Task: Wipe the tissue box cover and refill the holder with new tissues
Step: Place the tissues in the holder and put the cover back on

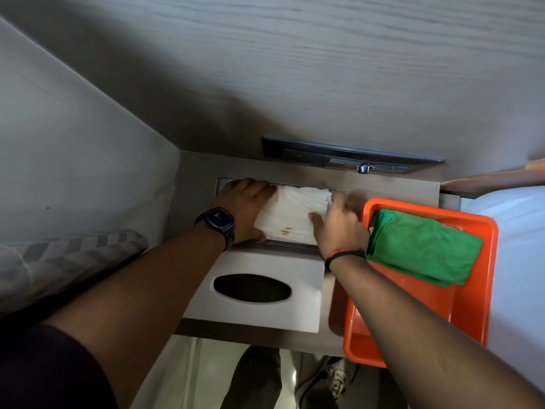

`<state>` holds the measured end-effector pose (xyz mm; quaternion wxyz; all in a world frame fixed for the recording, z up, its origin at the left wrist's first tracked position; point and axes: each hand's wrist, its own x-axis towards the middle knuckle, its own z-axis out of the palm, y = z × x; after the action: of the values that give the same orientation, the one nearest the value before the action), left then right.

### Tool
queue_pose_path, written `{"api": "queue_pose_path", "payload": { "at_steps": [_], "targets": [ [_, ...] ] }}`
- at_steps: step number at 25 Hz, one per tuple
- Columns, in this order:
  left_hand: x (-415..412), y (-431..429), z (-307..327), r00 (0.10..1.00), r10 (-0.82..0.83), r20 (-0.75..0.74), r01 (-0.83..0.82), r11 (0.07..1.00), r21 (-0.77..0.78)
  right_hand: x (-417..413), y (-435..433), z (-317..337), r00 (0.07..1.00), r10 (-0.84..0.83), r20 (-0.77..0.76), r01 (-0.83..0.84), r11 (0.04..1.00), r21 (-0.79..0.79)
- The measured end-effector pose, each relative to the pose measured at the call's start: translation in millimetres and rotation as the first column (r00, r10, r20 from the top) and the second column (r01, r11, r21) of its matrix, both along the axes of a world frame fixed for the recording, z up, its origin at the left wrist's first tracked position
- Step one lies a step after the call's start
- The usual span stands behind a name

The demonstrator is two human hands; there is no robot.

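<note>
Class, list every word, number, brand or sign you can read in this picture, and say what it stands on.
No text here is legible.
White wrapped tissue pack: small gold marks, too blurred to read.
Dark square wristwatch: faint mark on its face, too small to read.
Dark wall switch panel: no labels can be made out.

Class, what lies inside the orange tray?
A folded green cloth lies in the tray. The right forearm covers its near left part; anything there is hidden.
</note>
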<state>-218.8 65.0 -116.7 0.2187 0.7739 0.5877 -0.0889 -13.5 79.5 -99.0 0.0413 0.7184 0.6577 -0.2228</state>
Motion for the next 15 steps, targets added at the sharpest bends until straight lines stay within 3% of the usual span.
{"api": "queue_pose_path", "payload": {
  "at_steps": [3,6,8,11,15],
  "targets": [
    [4.6,-3.7,-3.5,0.998,-0.023,-0.052,0.027,0.997,0.072,4.0,-4.4,-0.6,0.953,0.26,0.154,-0.288,0.936,0.202],
    [6.6,-7.8,-9.8,0.998,-0.02,-0.062,0.027,0.993,0.112,7.5,-2.4,-7.1,0.857,0.497,0.139,-0.511,0.853,0.101],
    [4.9,-8.8,-13.8,0.998,-0.029,-0.055,0.036,0.991,0.13,8.2,-1.1,-12.5,0.854,0.51,0.104,-0.514,0.858,0.016],
    [0.3,-13.0,-13.8,0.999,-0.006,-0.039,0.011,0.994,0.112,6.9,-3.5,-8.9,0.889,0.456,0.041,-0.458,0.886,0.069],
    [-6.0,-30.8,1.8,0.939,0.333,0.09,-0.341,0.935,0.096,10.0,-15.3,12.5,0.958,0.262,-0.117,-0.227,0.941,0.251]
  ]
}}
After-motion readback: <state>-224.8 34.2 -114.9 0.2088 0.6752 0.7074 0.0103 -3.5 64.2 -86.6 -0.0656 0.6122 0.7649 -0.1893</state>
